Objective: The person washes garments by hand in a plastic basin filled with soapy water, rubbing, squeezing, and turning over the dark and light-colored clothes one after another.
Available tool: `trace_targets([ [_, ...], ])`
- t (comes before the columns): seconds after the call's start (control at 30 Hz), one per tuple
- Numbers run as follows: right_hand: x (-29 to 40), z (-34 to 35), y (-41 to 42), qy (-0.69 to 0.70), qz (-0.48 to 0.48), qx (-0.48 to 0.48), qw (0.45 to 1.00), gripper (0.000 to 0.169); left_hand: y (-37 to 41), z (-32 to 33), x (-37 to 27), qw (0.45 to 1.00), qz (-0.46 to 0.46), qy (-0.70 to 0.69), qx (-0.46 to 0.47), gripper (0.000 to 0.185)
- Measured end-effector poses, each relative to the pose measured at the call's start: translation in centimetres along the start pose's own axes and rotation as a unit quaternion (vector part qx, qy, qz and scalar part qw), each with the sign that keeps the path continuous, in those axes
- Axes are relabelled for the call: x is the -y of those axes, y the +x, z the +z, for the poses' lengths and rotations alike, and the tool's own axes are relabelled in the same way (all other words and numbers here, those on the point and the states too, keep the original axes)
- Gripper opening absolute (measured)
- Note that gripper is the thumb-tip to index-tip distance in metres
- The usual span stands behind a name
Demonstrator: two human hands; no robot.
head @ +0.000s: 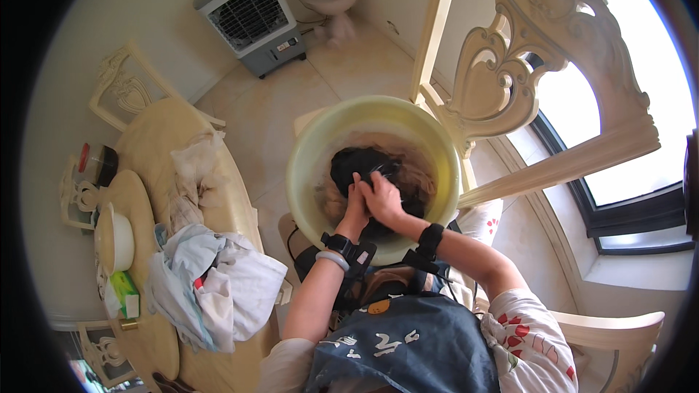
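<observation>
A pale yellow-green plastic basin (306,136) stands before me, with water and wet cloth in it. Both my hands are inside the basin, close together over a black wet cloth (349,164). My left hand (356,204) is on the left, its fingers against my right hand (382,199). Whether either hand grips the black cloth is hidden by the fingers. Brown cloth (418,174) lies around the black one in the water. Black straps with small devices are on both wrists, and a pale bangle is on the left forearm.
On the wooden table (240,185) at the left lie white and light-blue clothes (218,284), a white bowl (123,243) and a green tissue pack (126,295). A carved chair back (491,76) rises at the right, close to the basin. An air cooler (251,16) stands beyond.
</observation>
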State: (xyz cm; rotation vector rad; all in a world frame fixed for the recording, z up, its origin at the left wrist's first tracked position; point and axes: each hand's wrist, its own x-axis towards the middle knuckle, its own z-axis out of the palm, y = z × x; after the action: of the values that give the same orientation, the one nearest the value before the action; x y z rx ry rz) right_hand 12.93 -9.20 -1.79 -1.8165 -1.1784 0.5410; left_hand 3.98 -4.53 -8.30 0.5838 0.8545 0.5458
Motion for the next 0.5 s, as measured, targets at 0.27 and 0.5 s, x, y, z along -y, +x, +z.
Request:
trace_targets([
  [0.27,-3.5,-0.7,3.4,-0.120,0.022,-0.073,0.990,0.027,-0.2,5.2,-0.6,0.983,0.072,0.037,-0.167,0.042],
  [0.5,-4.1,0.4,1.3,-0.179,-0.084,0.048,0.979,0.031,-1.7,5.4,-1.9,0.981,0.041,0.067,-0.179,0.039],
])
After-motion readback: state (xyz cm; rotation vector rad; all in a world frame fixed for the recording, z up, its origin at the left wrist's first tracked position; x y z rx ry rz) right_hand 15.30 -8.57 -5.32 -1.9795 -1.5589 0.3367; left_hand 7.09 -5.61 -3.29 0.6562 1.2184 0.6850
